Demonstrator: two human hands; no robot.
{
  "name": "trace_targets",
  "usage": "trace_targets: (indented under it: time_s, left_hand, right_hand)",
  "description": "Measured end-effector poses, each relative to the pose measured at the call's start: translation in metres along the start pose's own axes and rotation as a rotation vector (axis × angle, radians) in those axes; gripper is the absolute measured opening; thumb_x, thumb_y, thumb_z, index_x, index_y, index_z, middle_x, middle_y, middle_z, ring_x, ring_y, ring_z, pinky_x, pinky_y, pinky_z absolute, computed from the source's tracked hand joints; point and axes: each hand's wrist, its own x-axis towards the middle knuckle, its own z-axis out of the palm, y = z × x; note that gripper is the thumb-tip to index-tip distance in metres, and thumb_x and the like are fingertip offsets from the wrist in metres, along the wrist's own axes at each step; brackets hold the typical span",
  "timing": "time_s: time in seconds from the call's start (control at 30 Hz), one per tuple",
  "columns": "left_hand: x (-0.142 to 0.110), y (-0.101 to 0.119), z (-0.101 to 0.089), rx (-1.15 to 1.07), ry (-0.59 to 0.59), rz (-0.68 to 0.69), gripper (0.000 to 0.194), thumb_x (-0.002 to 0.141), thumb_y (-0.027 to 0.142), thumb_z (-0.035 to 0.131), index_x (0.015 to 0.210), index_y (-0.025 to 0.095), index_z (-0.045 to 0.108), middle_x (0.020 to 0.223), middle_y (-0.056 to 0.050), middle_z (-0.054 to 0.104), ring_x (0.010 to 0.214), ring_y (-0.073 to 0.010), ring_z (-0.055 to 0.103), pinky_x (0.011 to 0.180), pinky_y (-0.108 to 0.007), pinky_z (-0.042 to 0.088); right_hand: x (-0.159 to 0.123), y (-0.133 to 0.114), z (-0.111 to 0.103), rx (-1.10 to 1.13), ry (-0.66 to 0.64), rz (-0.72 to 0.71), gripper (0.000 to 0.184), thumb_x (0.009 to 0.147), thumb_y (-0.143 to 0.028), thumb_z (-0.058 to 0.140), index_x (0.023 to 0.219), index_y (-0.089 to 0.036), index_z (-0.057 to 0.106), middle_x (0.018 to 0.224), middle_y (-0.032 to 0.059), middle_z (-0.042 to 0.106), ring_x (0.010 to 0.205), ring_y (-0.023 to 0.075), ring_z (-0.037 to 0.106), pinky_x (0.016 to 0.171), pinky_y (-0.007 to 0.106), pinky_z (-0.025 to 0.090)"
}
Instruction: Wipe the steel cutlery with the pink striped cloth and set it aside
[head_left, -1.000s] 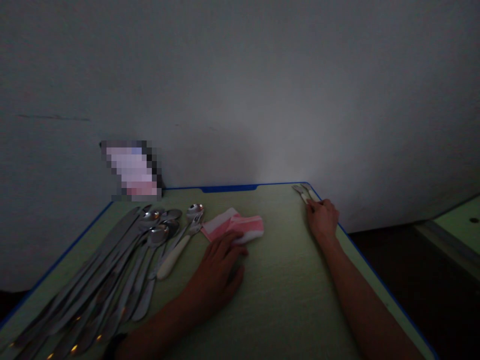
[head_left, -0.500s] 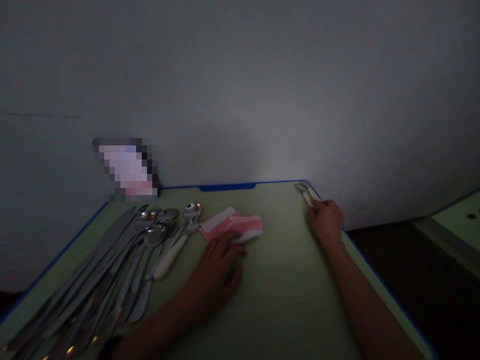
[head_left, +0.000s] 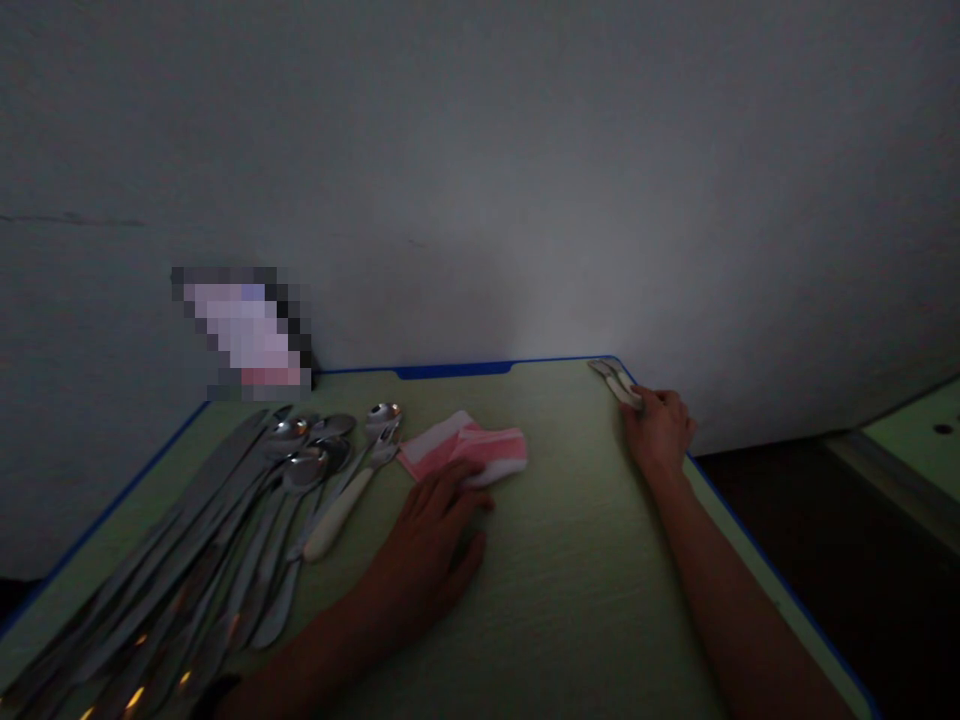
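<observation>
My left hand point(head_left: 431, 535) lies on the table with fingers stretched out, its fingertips on a folded pink-and-white striped cloth point(head_left: 495, 452). At the far right corner, my right hand point(head_left: 656, 430) is closed around the pale handles of what look like two forks point(head_left: 616, 385), laid side by side with tines toward the wall. Its fingers partly hide the handles. Left of the cloth lies another fork point(head_left: 345, 510) with a cream handle, beside a spoon point(head_left: 384, 415). A spread of several metal spoons and knives point(head_left: 195, 540) covers the table's left side.
The light green table point(head_left: 555, 560) has a blue edge and stands against a grey wall point(head_left: 480, 180). A blurred-out, screen-like object point(head_left: 247, 330) leans at the back left. Part of another green surface point(head_left: 922, 430) shows at the far right, beyond a dark gap.
My right hand has shifted slightly to the right and back, and the forks by it sit a little closer together. My left hand stays on the cloth. The view has tilted slightly.
</observation>
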Motion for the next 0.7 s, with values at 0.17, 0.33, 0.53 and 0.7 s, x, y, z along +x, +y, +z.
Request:
trace_targets:
  time_s: [0.17,0.33,0.53,0.7]
  left_hand:
    - [0.0000,-0.0002,-0.0011,0.006,-0.016,-0.002,0.026,0.081,0.014,0.044,0.105,0.021,0.050,0.130,-0.009,0.039,0.124,-0.0249,0.031,0.102,-0.046,0.030]
    - [-0.0009,-0.0022,0.0007,0.013,-0.029,0.001,0.027,0.082,0.015,0.043,0.107,0.022,0.049,0.132,-0.008,0.036,0.126,-0.0240,0.029,0.103,-0.044,0.029]
    - [0.0003,-0.0010,-0.0019,0.014,-0.046,0.003,0.026,0.082,0.016,0.043,0.107,0.021,0.049,0.132,-0.008,0.037,0.126,-0.0239,0.028,0.103,-0.045,0.028]
    - [-0.0001,-0.0005,-0.0040,0.023,-0.071,-0.008,0.027,0.082,0.016,0.043,0.108,0.021,0.049,0.133,-0.008,0.037,0.127,-0.0235,0.028,0.104,-0.044,0.027]
  right_hand:
    - [0.0004,0.0008,-0.0006,0.008,-0.027,-0.013,0.031,0.081,-0.036,0.048,0.107,-0.026,0.060,0.103,0.0085,0.055,0.096,0.0246,0.045,0.079,0.037,0.027]
    - [-0.0028,-0.0004,-0.0030,-0.017,-0.038,-0.026,0.030,0.081,-0.038,0.047,0.103,-0.026,0.064,0.096,0.0098,0.057,0.092,0.0257,0.047,0.078,0.039,0.027]
    - [-0.0030,0.0015,-0.0014,0.013,0.001,-0.025,0.031,0.079,-0.040,0.049,0.101,-0.024,0.064,0.097,0.0104,0.057,0.092,0.0263,0.047,0.078,0.040,0.028]
    - [0.0007,0.0045,0.0016,0.048,0.024,-0.034,0.033,0.079,-0.042,0.048,0.100,-0.022,0.064,0.096,0.0111,0.057,0.091,0.0265,0.047,0.078,0.041,0.029]
